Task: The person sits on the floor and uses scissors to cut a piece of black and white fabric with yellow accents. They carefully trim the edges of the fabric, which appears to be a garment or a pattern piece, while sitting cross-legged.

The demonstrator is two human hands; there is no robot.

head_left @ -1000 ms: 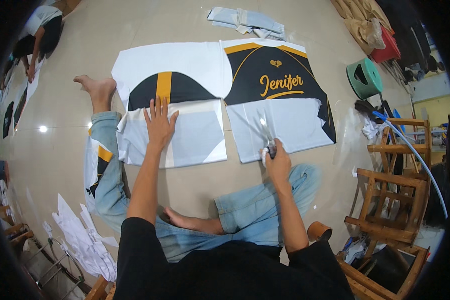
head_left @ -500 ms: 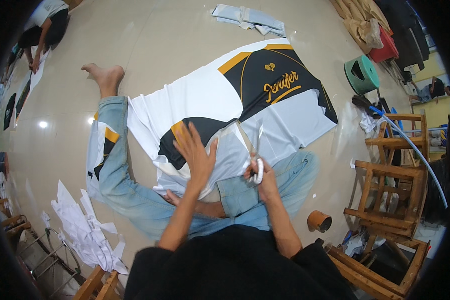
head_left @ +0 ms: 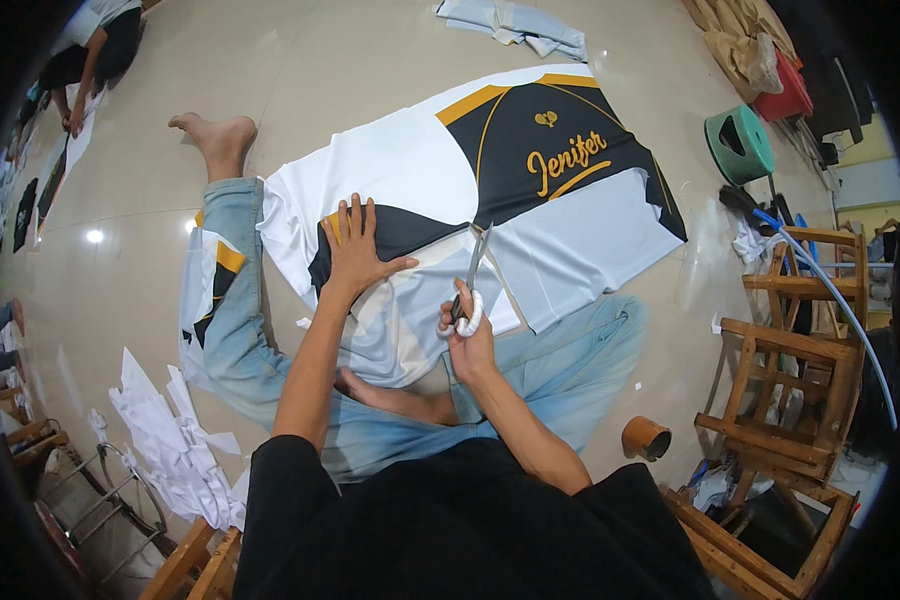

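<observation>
Printed fabric [head_left: 400, 150] in white, black, gold and pale grey lies spread on the floor between my legs. My left hand [head_left: 352, 255] rests flat on its black and gold part, fingers spread. In my right hand [head_left: 470, 345] is a pair of scissors [head_left: 477, 262] with white-wrapped handles. Their blades point away from me, with the tips at the cloth where black meets grey. From there a slit runs toward me, parting the grey cloth into two pieces. Whether the blades are closed around cloth I cannot tell.
Folded grey cloth [head_left: 515, 28] lies at the far side. White scraps [head_left: 175, 440] are heaped at left. On the right stand a green stool [head_left: 738, 145], wooden frames [head_left: 780, 390] and a brown cup-like container [head_left: 646, 438]. Another person [head_left: 92, 50] works on cloth at far left.
My left hand has come down flat on the black fabric, a little further left. The scissors in my right hand have moved left, their tips now at the inner end of the slit.
</observation>
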